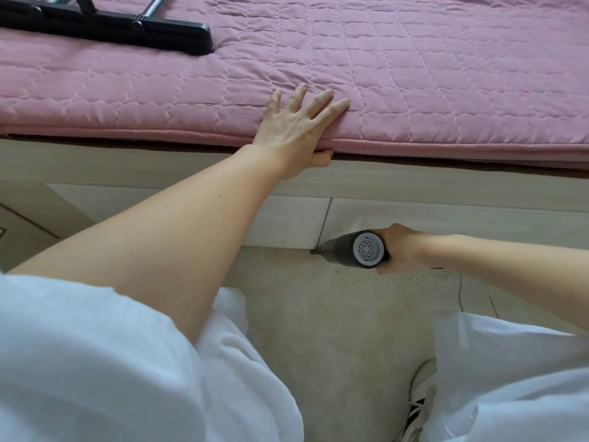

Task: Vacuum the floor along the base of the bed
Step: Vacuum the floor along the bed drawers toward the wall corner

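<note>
A small dark handheld vacuum [353, 252] with a white round rear vent is held low by my right hand [403, 248], which is shut around its body. Its nozzle tip touches the beige floor [318, 314] where it meets the pale wooden bed base [414, 218]. Dark crumbs are scattered on the floor just right of the vacuum. My left hand [298, 129] rests on the edge of the pink quilted mattress pad [414, 74], fingers spread on top and thumb tucked under the edge.
A black flat broom or squeegee head [127, 30] with metal rods lies on the bed at top left. White clothing covers my knees at the bottom, and a white shoe [420, 406] with black stripes shows between them.
</note>
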{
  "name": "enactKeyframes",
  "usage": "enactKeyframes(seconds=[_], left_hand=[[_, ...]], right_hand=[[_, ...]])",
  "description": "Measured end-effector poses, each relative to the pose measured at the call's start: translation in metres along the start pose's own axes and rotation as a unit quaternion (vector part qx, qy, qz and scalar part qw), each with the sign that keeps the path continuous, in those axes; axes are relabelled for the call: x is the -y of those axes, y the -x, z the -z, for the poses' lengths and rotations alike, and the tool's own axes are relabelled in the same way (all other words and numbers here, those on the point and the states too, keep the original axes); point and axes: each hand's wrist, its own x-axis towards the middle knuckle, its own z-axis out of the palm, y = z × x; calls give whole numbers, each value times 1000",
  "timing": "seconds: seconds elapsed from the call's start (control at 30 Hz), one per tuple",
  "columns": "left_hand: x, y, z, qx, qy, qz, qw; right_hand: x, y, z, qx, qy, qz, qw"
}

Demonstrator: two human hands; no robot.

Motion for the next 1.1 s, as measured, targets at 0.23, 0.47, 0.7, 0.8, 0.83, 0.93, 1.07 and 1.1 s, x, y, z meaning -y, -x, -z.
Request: enactKeyframes(seconds=[0.23, 0.47, 0.7, 0.8, 0.83, 0.93, 1.07, 1.1], left_hand=[[0, 0, 0, -2, -10, -1, 1000], [-7, -5, -2, -12, -18, -17, 1000], [-15, -9, -5, -11, -6, -25, 1000], [-15, -9, -5, -14, -3, -24, 1000], [-15, -9, -5, -15, -2, -24, 1000], [-15, -10, -5, -13, -2, -25, 1000], [-13, -10, -6, -18, -3, -28, 999], [-13, -10, -6, -20, -3, -28, 999]], right_hand=[[-13, 8, 2, -5, 1, -13, 1000], [-22, 15, 4, -2, 5, -17, 1000], [-29, 20, 5, -5, 1, -24, 1000], [-31, 21, 6, -3, -2, -38, 999], [-32, 21, 7, -4, -2, -43, 999], [-34, 23, 9, -1, -4, -61, 998], [-36, 25, 12, 6, -11, -78, 997], [-36, 26, 13, 8, -10, -83, 996]])
